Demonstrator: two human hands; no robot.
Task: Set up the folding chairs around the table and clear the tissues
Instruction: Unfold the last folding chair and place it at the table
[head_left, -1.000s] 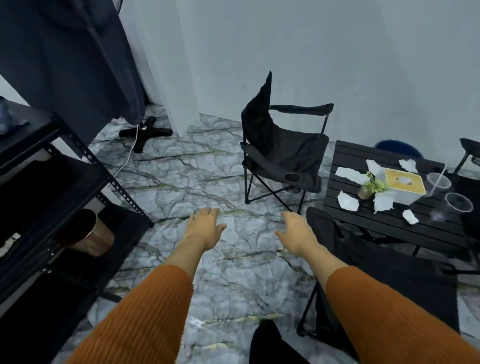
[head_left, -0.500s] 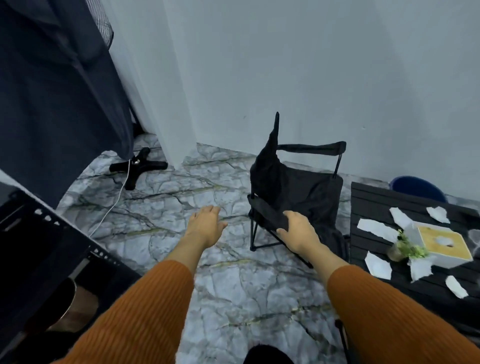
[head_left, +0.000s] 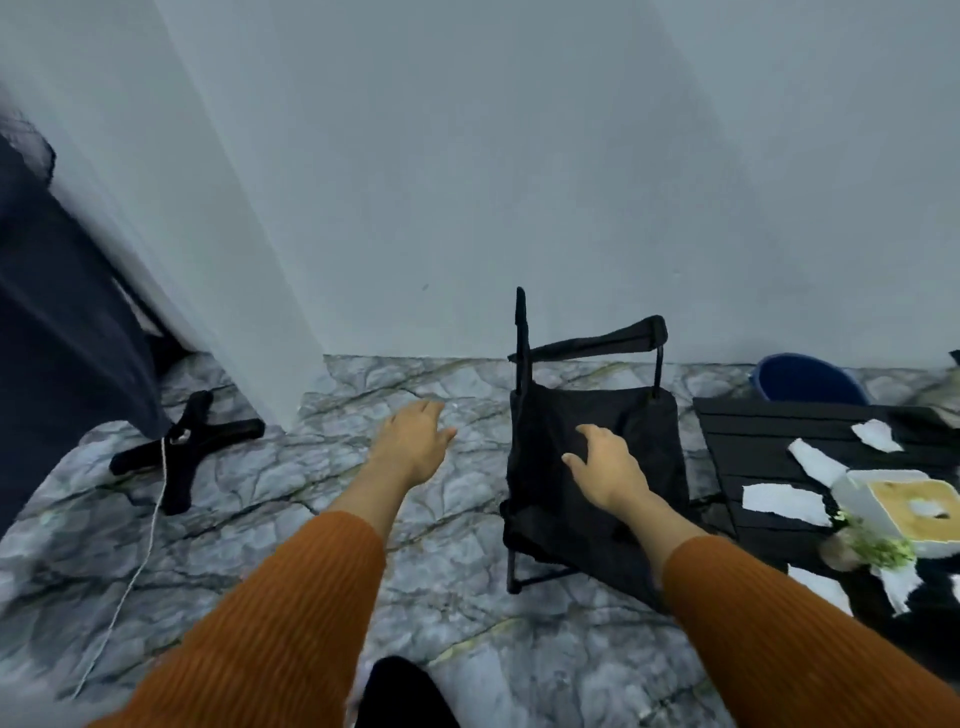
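Observation:
A black folding chair (head_left: 618, 415) stands unfolded against the wall, left of the black slatted table (head_left: 753, 447). My right hand (head_left: 605, 467) hovers over the chair's seat, fingers spread, holding nothing. Left of the chair, my left hand (head_left: 413, 441) stretches out above the floor, open and empty. Several white tissues (head_left: 784, 504) lie scattered on the table around a white tissue box with a yellow top (head_left: 904, 504). Both arms wear orange sleeves.
A small potted plant (head_left: 867, 548) stands at the table's front by the box. A blue bucket (head_left: 808, 382) sits behind the table at the wall. A black cross-shaped stand base (head_left: 187, 449) with a white cable lies at left under dark hanging fabric (head_left: 57, 332). The floor is marble-patterned.
The view has swung up and closer to the chair. My right hand moved from the chair's near edge to over its seat; the shelf at left dropped out of view.

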